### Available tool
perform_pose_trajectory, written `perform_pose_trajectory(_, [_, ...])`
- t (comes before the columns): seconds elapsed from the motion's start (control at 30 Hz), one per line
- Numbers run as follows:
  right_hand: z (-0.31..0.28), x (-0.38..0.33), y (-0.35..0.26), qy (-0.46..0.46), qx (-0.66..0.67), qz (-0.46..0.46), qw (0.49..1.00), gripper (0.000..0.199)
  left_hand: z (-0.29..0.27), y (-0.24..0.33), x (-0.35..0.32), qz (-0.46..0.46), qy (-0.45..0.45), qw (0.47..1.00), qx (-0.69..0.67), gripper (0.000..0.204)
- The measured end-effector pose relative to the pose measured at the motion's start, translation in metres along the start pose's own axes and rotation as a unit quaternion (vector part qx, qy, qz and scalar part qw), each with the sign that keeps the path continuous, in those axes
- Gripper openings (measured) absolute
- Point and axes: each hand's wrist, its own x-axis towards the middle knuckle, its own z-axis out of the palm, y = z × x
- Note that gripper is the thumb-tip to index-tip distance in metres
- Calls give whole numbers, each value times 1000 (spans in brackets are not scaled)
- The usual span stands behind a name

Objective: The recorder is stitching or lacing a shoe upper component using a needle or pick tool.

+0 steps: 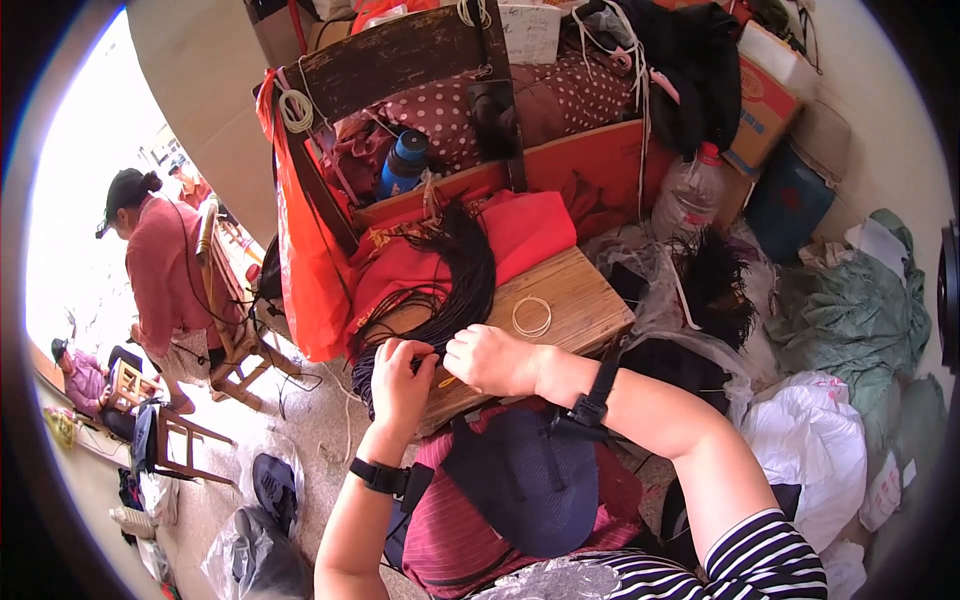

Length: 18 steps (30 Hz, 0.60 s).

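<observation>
"What carries all this?"
"A wooden counter (590, 292), bare grain showing beyond the fingers (462, 347) and to their right."
"And on it?"
"A red cloth (530, 226) over the far part, with a bundle of thin black cords (468, 268) lying across it, trailing toward the fingers."
"Anything on the bare wood?"
"A thin pale ring (548, 325), just beyond the fingers, rightward."

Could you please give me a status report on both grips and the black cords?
Left grip and right grip close together, hold unclear. Black cords bunched over red cloth, running down beside left grip. Pale coil on wooden surface, beyond right grip.
</observation>
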Motion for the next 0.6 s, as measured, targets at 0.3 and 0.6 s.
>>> perform_pose_trajectory(0.3, [-2,-28,17,150,206,256,932,22,6,-1,8,123,2,983,135,10])
perform_pose_trajectory(0.6, [35,-15,34,143,255,261,920,25,-40,41,-9,102,56,993,-29,7])
